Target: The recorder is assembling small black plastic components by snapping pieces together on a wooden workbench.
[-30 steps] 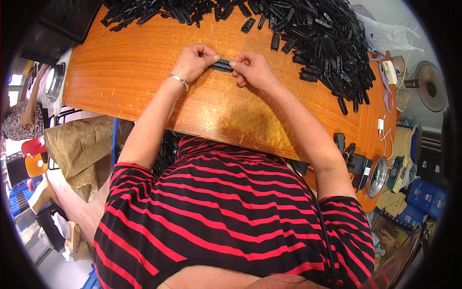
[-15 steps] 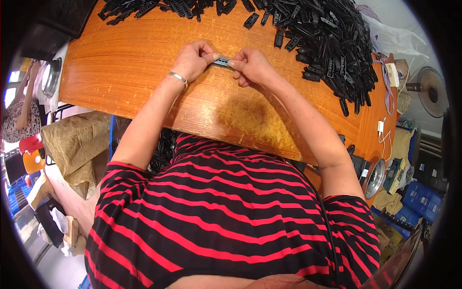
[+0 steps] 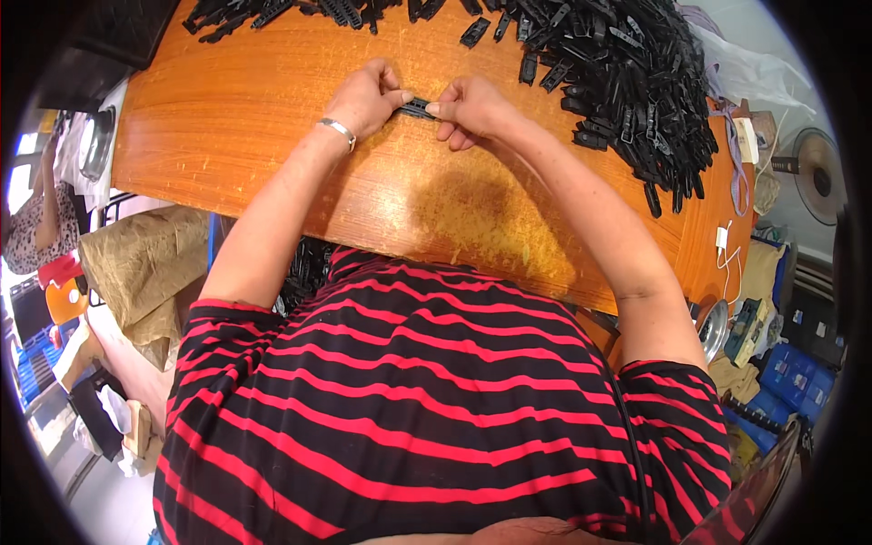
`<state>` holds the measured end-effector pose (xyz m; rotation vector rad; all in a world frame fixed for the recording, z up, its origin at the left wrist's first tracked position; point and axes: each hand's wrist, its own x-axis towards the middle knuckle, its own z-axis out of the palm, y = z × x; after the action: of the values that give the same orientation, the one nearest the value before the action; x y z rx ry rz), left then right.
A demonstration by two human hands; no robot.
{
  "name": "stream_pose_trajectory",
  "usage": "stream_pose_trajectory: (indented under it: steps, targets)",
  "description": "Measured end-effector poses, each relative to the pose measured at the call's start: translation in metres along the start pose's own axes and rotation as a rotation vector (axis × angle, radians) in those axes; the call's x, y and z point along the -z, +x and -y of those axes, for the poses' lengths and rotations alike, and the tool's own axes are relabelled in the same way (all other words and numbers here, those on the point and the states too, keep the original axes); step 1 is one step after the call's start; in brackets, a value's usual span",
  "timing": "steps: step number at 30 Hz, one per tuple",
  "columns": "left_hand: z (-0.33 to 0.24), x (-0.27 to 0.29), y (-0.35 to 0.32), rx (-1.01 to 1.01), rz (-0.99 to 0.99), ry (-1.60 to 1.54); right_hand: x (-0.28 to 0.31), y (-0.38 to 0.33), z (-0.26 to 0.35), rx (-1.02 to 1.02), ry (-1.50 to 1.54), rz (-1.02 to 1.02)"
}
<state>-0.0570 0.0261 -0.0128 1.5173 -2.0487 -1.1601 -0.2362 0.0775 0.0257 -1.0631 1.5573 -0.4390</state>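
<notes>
A small black plastic part (image 3: 416,108) is held just above the orange wooden table (image 3: 272,154), pinched at its two ends. My left hand (image 3: 366,95), with a silver bracelet on the wrist, grips its left end. My right hand (image 3: 468,111) grips its right end between thumb and forefinger. Both hands sit near the table's far side, just short of the big heap of the same black parts (image 3: 627,82). Most of the part is hidden by my fingers.
More black parts (image 3: 263,13) lie along the table's far edge. A brown sack (image 3: 145,263) and another person (image 3: 36,218) are at the left. A fan (image 3: 822,173), a white charger cable (image 3: 725,245) and blue crates (image 3: 799,381) are at the right.
Both hands with the black part have stayed together and drifted slightly toward the far edge in the picture. The grip looks the same.
</notes>
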Motion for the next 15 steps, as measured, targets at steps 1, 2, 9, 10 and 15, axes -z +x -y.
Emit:
stream_pose_trajectory:
  steps: [1, 2, 9, 10, 15]
  targets:
    - [0.002, 0.0, -0.001, -0.012, -0.006, -0.004, -0.003, -0.003, -0.003, 0.008, 0.0, -0.009]
    - [0.003, -0.001, -0.002, -0.029, -0.011, -0.002, -0.004, -0.003, -0.008, 0.057, 0.028, -0.025]
    - [-0.01, 0.001, -0.043, 0.027, 0.113, -0.473, -0.012, -0.031, -0.029, 0.394, 0.101, -0.129]
    - [-0.016, 0.004, -0.046, 0.12, 0.252, -0.568, -0.012, -0.036, -0.026, 0.417, 0.024, -0.169]
    - [-0.007, 0.0, -0.053, -0.088, 0.155, -0.547, -0.018, -0.044, -0.028, 0.466, -0.009, -0.185]
